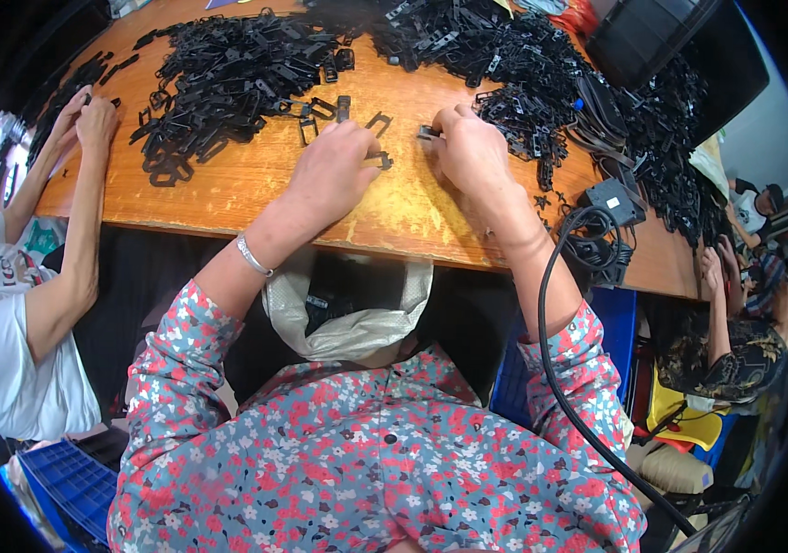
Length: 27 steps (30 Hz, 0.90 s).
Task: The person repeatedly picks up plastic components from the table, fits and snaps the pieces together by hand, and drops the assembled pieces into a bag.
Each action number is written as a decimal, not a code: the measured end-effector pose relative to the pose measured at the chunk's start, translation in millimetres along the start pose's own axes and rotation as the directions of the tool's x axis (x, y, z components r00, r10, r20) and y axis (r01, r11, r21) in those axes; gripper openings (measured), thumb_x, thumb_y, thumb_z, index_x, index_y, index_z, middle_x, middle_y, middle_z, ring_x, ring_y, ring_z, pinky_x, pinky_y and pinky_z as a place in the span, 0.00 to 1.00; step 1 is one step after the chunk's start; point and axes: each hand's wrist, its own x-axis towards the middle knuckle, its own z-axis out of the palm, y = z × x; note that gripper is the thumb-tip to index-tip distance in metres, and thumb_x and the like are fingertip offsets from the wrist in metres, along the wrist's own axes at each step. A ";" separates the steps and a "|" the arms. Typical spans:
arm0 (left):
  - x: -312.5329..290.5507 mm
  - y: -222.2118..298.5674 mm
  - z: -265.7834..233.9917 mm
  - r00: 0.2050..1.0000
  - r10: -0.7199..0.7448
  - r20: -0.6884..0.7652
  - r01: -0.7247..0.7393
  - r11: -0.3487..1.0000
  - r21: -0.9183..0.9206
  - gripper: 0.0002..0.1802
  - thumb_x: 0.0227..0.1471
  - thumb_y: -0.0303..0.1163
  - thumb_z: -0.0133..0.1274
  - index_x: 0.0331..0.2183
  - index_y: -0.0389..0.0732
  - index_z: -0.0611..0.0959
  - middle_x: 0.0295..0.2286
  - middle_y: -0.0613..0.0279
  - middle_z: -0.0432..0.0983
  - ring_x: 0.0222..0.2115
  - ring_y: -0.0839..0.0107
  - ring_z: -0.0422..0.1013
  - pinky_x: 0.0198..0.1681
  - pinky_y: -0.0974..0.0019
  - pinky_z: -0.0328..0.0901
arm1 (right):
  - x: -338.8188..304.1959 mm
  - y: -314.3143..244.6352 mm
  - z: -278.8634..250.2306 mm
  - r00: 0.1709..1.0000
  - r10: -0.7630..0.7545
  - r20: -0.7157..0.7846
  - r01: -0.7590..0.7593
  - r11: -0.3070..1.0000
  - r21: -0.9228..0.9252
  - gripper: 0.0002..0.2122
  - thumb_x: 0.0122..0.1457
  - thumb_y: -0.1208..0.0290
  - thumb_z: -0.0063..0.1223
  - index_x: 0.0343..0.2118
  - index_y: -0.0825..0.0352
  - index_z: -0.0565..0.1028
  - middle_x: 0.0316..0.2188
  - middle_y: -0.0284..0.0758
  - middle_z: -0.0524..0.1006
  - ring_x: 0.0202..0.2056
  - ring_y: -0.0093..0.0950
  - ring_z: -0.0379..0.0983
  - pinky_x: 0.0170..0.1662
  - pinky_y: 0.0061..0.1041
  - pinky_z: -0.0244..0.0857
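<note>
My left hand (340, 166) is low over the table, its fingers curled and closed on a small black plastic frame (382, 160) that sticks out between thumb and fingers. Just beyond its knuckles lie a few loose frames, one being an open rectangular frame (378, 123). To the right, my right hand (469, 146) pinches a small black plastic part (428, 133) with a pale glint. The fingertips of both hands are partly hidden by the hands themselves. A large heap of black plastic parts (237, 78) lies beyond my left hand.
A second heap (467, 41) spreads along the far right. Beside my right forearm sit a black power adapter (611, 201) and a looped cable (585, 241). A white woven bag (348, 339) hangs open at the table edge (394, 251). Other people work at left and right.
</note>
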 end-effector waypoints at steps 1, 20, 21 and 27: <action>-0.4 -0.5 0.4 1.000 -0.003 -0.002 0.003 1.000 0.003 0.16 0.47 0.27 0.66 0.39 0.36 0.81 0.36 0.51 0.76 0.42 0.49 0.72 0.47 0.53 0.68 | -3.1 -4.1 -2.7 0.994 0.003 -0.112 0.010 0.993 0.119 0.05 0.55 0.77 0.55 0.34 0.70 0.77 0.33 0.47 0.79 0.34 0.49 0.80 0.41 0.44 0.74; -16.6 46.2 24.5 0.876 -0.399 0.273 0.307 0.023 -0.952 0.13 0.59 0.21 0.57 0.46 0.37 0.76 0.41 0.64 0.78 0.42 0.76 0.76 0.46 0.70 0.74 | -77.2 -71.8 -23.5 0.955 0.108 -0.274 0.072 0.816 0.573 0.12 0.60 0.76 0.60 0.46 0.71 0.75 0.33 0.48 0.78 0.33 0.47 0.78 0.36 0.39 0.72; -16.8 46.0 25.8 0.890 -0.371 0.264 0.299 0.038 -0.954 0.13 0.59 0.21 0.56 0.46 0.37 0.76 0.41 0.64 0.78 0.41 0.76 0.76 0.45 0.70 0.74 | -78.9 -72.0 -24.9 0.956 0.109 -0.273 0.071 0.817 0.573 0.12 0.60 0.76 0.60 0.46 0.71 0.75 0.33 0.48 0.78 0.33 0.47 0.78 0.36 0.39 0.72; -18.4 46.5 23.1 0.900 -0.342 0.268 0.343 0.178 -0.922 0.14 0.61 0.23 0.56 0.48 0.37 0.75 0.42 0.63 0.79 0.41 0.76 0.77 0.44 0.71 0.75 | -82.0 -68.3 -26.9 0.964 0.141 -0.226 0.018 0.812 0.584 0.11 0.60 0.76 0.60 0.45 0.72 0.76 0.33 0.50 0.80 0.35 0.48 0.80 0.38 0.41 0.74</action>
